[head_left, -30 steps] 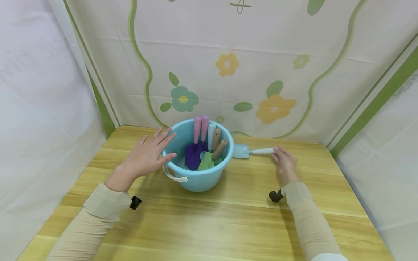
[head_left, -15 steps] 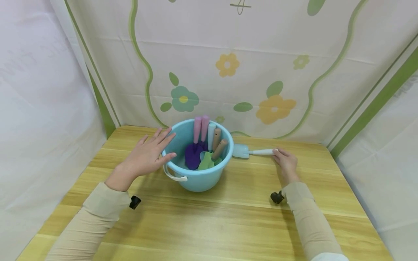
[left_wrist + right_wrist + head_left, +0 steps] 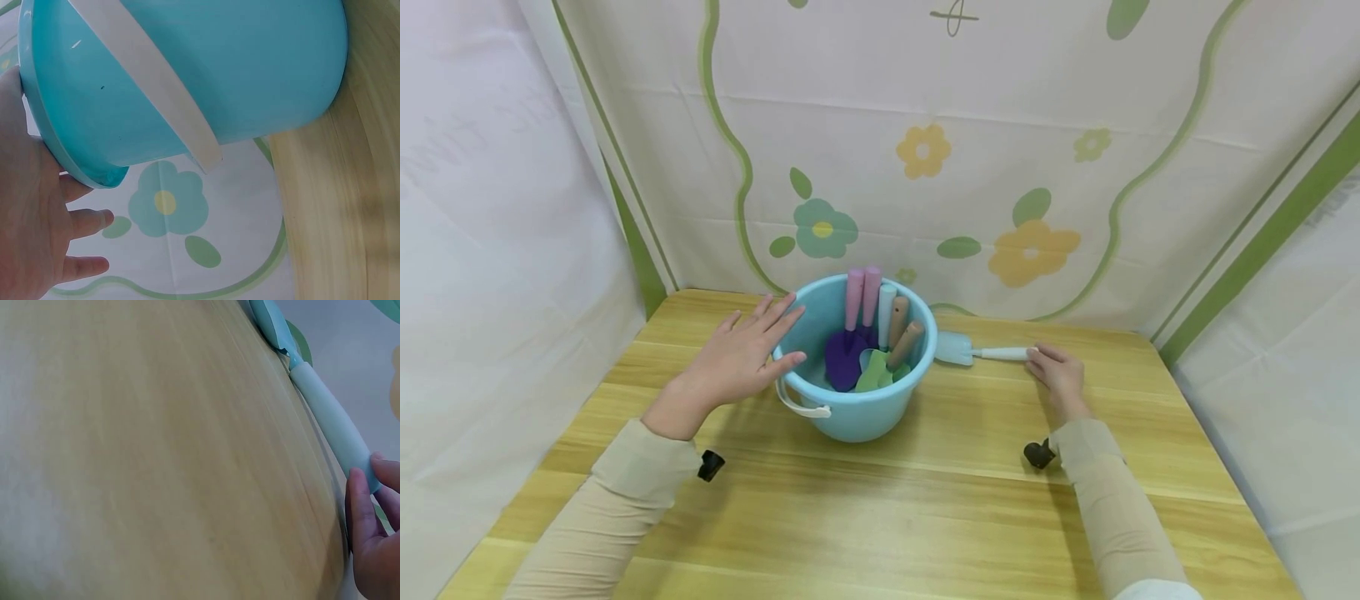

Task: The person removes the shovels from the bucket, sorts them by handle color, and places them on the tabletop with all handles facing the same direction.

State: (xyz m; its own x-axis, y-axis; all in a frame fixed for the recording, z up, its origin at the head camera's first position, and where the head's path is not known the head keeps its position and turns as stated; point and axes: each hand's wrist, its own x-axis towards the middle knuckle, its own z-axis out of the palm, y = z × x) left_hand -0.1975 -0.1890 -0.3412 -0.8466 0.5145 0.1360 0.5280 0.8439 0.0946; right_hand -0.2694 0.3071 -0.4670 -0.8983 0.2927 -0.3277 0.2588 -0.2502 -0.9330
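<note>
A light blue bucket (image 3: 850,417) stands upright with its white handle (image 3: 805,408) hanging down the front left. My left hand (image 3: 741,354) rests on its left rim, fingers spread and straight; the left wrist view has the palm (image 3: 31,219) right at the rim. Right of the bucket a light blue hand trowel (image 3: 953,347) lies along the table, blade toward the bucket. The thumb and fingers of my right hand (image 3: 1058,379) pinch the end of the trowel's pale handle (image 3: 334,422).
Inside the bucket lean several garden tools: purple trowels (image 3: 844,362) with pink handles, one with a light blue handle (image 3: 886,317), and green ones (image 3: 874,372) with brown handles. A flower-printed cloth wall (image 3: 850,150) closes off the back of the wooden table (image 3: 880,517).
</note>
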